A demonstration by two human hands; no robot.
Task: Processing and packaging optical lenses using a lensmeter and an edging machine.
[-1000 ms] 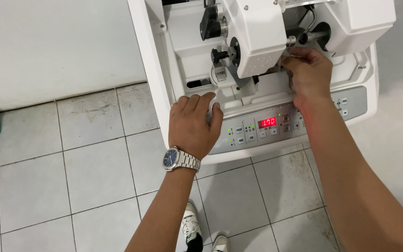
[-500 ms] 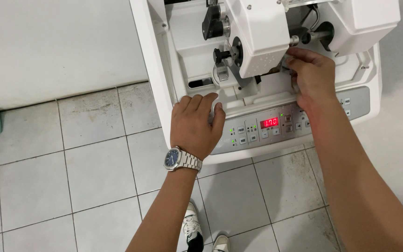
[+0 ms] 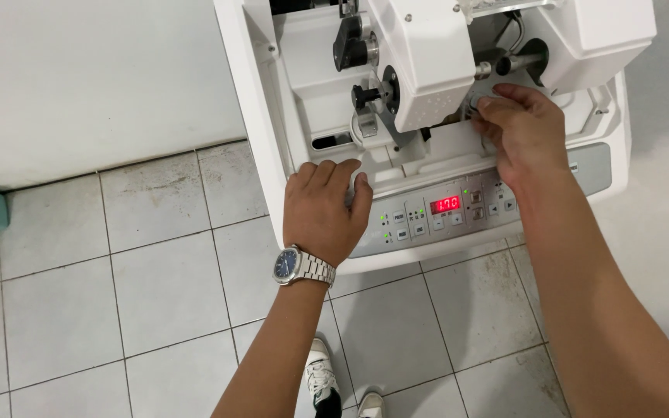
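One white machine (image 3: 427,116) fills the upper middle, standing on a grey tiled floor (image 3: 141,286) beside a white wall (image 3: 79,77). Its grey panel (image 3: 435,217) (with a red lit display) runs along the front edge. Left hand (image 3: 323,213) lies flat and open, palm down, on the machine's front ledge just left of the panel, a steel watch (image 3: 300,265) on its wrist. Right hand (image 3: 524,131) reaches under the white head, fingertips pinched on a small part (image 3: 475,104) too hidden to identify.
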